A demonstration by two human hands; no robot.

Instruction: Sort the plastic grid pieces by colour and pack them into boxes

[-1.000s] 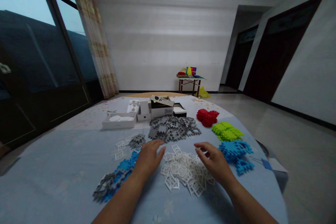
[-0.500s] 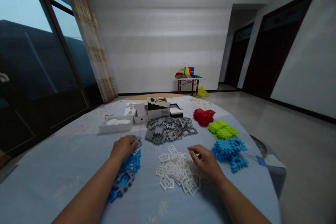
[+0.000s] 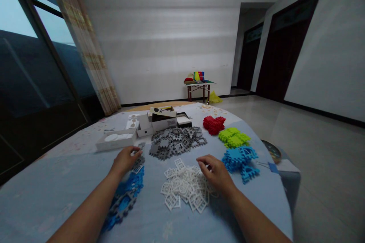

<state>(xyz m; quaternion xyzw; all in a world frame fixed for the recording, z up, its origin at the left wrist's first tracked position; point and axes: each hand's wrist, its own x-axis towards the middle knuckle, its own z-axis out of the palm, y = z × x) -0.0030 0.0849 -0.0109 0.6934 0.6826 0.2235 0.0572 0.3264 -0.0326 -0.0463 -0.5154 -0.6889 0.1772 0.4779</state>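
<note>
On the left, my left hand (image 3: 125, 161) is closed in a pinch just above a row of interlocking pieces. Whatever lies between its fingertips, if anything, is too small to make out. That row has grey toothed pieces (image 3: 138, 161) at its far end and blue toothed pieces (image 3: 135, 180) nearer me, with a grey frame piece (image 3: 124, 203) on them. My right hand (image 3: 215, 172) hovers at the right edge of a heap of white window-like grid pieces (image 3: 184, 184). Its thumb and forefinger are pinched together, and anything in them is hidden.
Beyond the white heap is a pile of grey toothed pieces (image 3: 176, 140). Red (image 3: 213, 124), lime green (image 3: 234, 137) and blue piles (image 3: 239, 159) line the right side. A white tray (image 3: 115, 142) and opened boxes (image 3: 164, 121) stand farther back. The tablecloth (image 3: 65, 182) is pale blue.
My left hand has lifted slightly off the grey end of the row, its fingers curling in. The right hand stays beside the white heap. The whole view has turned a little.
</note>
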